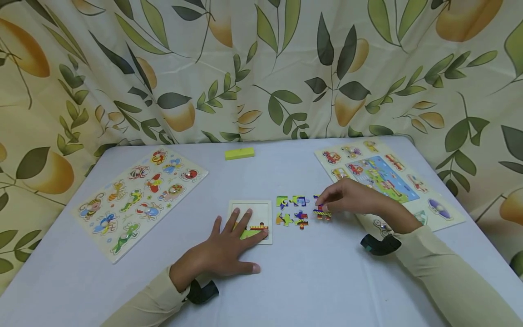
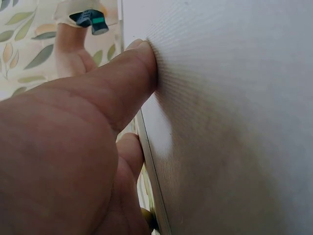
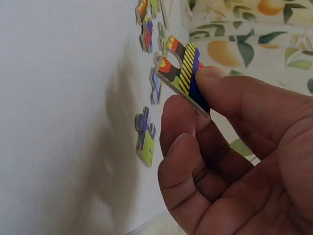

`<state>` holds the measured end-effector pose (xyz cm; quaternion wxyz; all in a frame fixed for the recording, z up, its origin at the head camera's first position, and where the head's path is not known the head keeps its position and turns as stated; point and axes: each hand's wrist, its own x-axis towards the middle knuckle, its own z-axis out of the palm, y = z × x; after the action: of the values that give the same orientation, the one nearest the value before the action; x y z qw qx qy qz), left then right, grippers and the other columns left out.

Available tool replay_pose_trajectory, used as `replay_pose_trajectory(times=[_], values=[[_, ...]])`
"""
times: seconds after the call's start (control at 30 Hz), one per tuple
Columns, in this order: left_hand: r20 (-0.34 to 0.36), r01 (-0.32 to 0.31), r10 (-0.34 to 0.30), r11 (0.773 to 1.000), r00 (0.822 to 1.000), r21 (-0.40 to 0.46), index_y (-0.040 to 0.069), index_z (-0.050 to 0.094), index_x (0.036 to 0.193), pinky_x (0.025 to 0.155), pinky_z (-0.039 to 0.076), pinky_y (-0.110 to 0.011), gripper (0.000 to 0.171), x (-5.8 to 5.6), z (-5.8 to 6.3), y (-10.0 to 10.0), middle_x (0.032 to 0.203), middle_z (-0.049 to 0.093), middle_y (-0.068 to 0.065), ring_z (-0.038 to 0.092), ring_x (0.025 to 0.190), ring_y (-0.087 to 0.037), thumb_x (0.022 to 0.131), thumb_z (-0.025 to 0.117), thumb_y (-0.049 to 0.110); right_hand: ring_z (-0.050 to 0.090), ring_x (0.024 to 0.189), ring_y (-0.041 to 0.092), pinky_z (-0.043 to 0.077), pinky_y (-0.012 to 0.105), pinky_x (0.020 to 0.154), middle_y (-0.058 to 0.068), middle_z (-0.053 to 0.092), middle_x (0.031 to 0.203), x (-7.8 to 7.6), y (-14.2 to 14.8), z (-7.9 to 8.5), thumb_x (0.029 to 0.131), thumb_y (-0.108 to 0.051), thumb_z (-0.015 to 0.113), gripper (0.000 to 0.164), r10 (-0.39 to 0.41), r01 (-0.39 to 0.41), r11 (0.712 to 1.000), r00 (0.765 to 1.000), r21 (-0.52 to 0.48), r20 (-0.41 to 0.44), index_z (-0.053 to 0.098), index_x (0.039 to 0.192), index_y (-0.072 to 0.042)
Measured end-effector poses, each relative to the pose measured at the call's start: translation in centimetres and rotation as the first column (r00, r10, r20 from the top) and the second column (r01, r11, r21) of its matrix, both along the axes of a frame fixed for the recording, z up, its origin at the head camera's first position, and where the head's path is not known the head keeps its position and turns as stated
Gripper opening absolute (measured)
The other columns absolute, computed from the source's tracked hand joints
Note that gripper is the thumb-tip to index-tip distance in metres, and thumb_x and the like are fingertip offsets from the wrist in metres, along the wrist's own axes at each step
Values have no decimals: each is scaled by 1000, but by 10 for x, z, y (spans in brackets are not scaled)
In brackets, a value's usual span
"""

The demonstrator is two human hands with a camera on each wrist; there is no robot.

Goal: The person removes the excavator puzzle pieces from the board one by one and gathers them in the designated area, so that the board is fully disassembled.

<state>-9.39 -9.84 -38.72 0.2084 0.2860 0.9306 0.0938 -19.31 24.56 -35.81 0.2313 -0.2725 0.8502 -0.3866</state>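
My right hand (image 1: 351, 198) pinches a jigsaw piece (image 3: 185, 68) between thumb and fingers, holding it above the table. The piece has black-and-yellow stripes with blue, red and yellow patches. My left hand (image 1: 229, 254) lies with fingers spread over a small white-framed puzzle tray (image 1: 270, 210), and its thumb (image 2: 129, 73) rests on the cloth in the left wrist view. Under those fingers part of a green and red picture (image 1: 258, 226) shows; the rest is hidden. Between tray and right hand lie several loose pieces, among them a green-and-orange one (image 1: 284, 219).
An insect peg puzzle board (image 1: 122, 213) lies at the left. At the right a vehicle peg puzzle board (image 1: 445, 222) sits partly beneath my right forearm. A yellow-green block (image 1: 239, 153) is near the back edge, before a leaf-patterned curtain (image 1: 261, 91). White cloth covers the table.
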Motion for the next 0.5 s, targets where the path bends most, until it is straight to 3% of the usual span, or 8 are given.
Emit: replay_pose_trajectory(times=[0.2,0.5], values=[[-4,-2,2,1000,1000,-2,40,27,153,105,-3,-69,77,0,-1,1,163,-5,-9,-14,145,-36,86,58,65,57,78,17,47,27,68,2,72,93,2,6,1,89,-5,68,14,-1,-1,999,998,34,55,76,101,-6],[4,-4,4,1000,1000,0,40,27,153,106,-3,-68,78,0,-3,0,163,-5,-8,-15,145,-36,86,57,65,56,76,18,46,26,64,1,71,92,2,-1,-3,88,-1,67,15,34,-36,998,998,47,47,76,100,-6]])
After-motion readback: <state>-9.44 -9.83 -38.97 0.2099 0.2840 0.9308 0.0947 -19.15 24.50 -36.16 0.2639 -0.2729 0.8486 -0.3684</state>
